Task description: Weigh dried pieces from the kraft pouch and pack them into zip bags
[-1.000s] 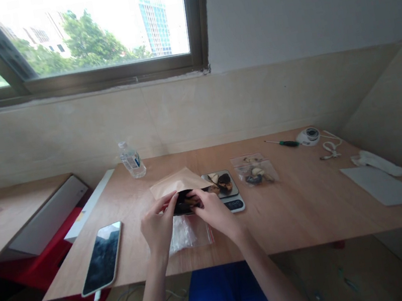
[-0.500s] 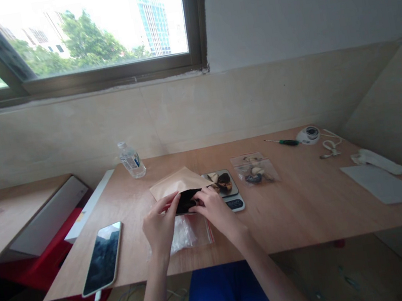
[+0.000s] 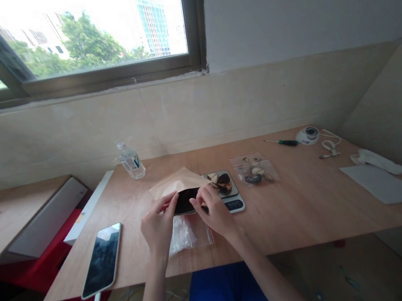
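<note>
A brown paper bag (image 3: 175, 181) lies with its dark mouth toward me, held open above the table. My left hand (image 3: 159, 224) pinches the left edge of that mouth. At the right edge, my right hand (image 3: 215, 210) is closed with thumb and fingers on the bag's rim. Just beyond the right hand sits a kitchen scale (image 3: 237, 203) bearing dark and pale dried pieces (image 3: 223, 181). Under the hands lies a clear zip bag (image 3: 184, 234) with whitish contents. What is inside the paper bag cannot be made out.
A water bottle (image 3: 132, 161) stands at the back left, and a phone (image 3: 103, 260) on a cable lies front left. Right of the scale is a zip bag of dried pieces (image 3: 254, 171). Farther right are a screwdriver (image 3: 287, 142), a dome camera (image 3: 308, 135) and white paper (image 3: 383, 182).
My right hand has drawn slightly back out of the bag's mouth, its thumb now at the rim. The mouth shows more openly. My left hand has barely moved.
</note>
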